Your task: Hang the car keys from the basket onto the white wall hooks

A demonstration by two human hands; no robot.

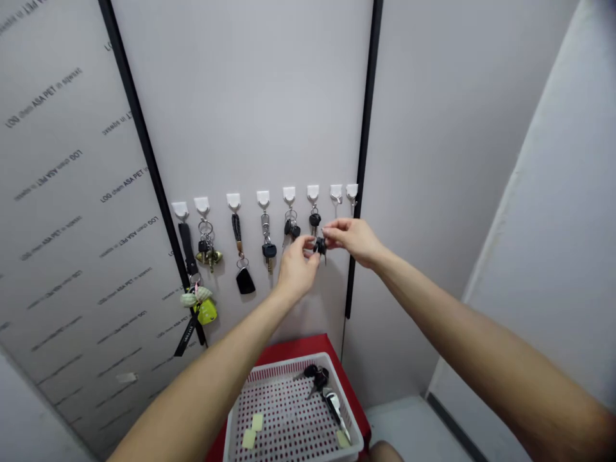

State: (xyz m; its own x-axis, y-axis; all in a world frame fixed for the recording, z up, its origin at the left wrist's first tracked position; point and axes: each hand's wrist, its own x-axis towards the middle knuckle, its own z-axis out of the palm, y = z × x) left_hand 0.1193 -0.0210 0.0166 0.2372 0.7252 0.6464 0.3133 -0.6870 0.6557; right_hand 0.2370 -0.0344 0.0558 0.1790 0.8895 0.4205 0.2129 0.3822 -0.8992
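Observation:
A small bunch of black-headed keys is held in front of the wall between my two hands. My left hand pinches it from the left, fingers closed on its edge. From the right, the closed fingertips of my right hand grip its upper side. Just above hangs another black-headed key set on a white hook. Partly behind my left hand, a further key bunch hangs from its own hook. Two white hooks at the right, one of them this hook, show no keys on them.
Left along the row hang a key set, a black fob on a braided strap, brass keys and a yellow-green charm. Below, a white perforated basket on a red surface holds keys and yellow paper pieces.

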